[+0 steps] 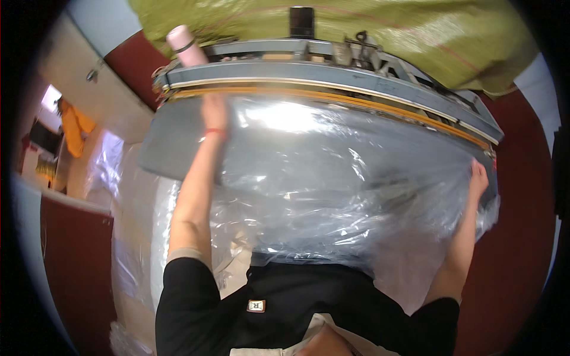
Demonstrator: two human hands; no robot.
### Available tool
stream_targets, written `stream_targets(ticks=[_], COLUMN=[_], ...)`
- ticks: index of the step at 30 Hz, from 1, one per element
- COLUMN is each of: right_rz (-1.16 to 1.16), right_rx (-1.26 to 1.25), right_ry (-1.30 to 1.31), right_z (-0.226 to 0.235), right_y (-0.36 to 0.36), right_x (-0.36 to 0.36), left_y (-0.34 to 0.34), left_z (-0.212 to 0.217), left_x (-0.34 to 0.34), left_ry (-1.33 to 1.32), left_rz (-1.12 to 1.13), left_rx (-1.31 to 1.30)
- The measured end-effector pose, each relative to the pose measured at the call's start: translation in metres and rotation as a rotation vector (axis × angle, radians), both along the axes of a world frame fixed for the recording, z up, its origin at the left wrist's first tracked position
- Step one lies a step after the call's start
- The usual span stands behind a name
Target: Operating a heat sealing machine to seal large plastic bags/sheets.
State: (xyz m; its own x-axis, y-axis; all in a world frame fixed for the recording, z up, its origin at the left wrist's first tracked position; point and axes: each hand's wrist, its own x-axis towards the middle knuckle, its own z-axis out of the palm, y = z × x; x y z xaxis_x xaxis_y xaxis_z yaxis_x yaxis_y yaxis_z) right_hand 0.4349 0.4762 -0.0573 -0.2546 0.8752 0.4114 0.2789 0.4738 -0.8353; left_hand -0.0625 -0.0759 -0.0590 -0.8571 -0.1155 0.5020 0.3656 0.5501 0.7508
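A sheet of clear plastic film (297, 184), shiny and wrinkled, lies across a dark grey table top (172, 139) and hangs down toward my body. My right hand (478, 178) pinches the film at its far right side, fingers closed. At the film's left edge, my left hand (215, 111) reaches up close to the orange strip of a long metal bar machine (332, 74). Motion smears its fingers, so its grip on the film does not show. A red band circles the left wrist.
A pink bottle (187, 46) and a dark rectangular object (302, 22) stand behind the bar. Green woven sheeting (415, 35) covers the back. More clear plastic (133, 237) hangs or lies at the left, near a door (83, 65). The right wall's lower part is dark red.
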Motion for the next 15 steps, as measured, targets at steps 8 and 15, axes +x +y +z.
stream_targets(ticks=[8, 15], right_rz=[0.096, -0.074], right_rx=[0.011, 0.084], right_ry=[0.243, 0.099], right_z=[-0.019, -0.003], right_y=[0.034, 0.018], right_x=[-0.098, -0.099], left_y=[-0.010, 0.003], left_z=[-0.010, 0.009], left_x=[-0.052, -0.033], left_ry=[-0.084, -0.040], left_rz=[-0.068, 0.139], left_rx=[0.431, 0.362])
